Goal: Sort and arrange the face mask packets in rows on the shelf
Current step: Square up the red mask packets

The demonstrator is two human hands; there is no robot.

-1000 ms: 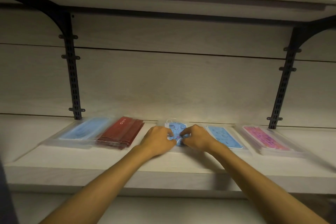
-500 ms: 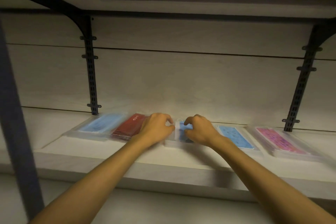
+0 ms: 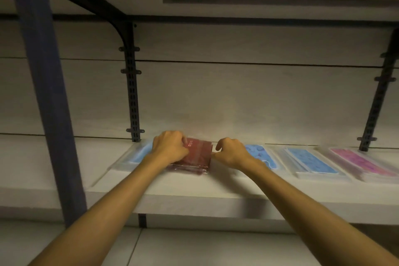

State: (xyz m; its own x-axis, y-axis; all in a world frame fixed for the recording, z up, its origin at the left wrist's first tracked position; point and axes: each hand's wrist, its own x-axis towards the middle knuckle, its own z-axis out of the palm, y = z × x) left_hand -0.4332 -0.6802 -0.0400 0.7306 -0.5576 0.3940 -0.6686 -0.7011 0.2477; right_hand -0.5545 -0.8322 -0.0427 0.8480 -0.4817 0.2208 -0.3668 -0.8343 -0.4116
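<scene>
Both hands work a red packet stack [image 3: 197,157] on the shelf [image 3: 194,192]: the left hand [image 3: 170,149] lies curled over its left side, fingers bent onto the top packet, while the right hand [image 3: 231,153] sits at its right edge, fingers curled, thumb seemingly touching the wrap. The step in hand looks like squaring this stack; it would go best by pressing both sides evenly and sliding it flat, so the slippery wraps do not fan out or ride onto the pale blue packet [image 3: 138,154] just left. To the right lie a patterned blue packet [image 3: 262,154], another blue one [image 3: 311,163] and a pink stack [image 3: 360,163]. Each clear wrap appears to hold folded masks.
</scene>
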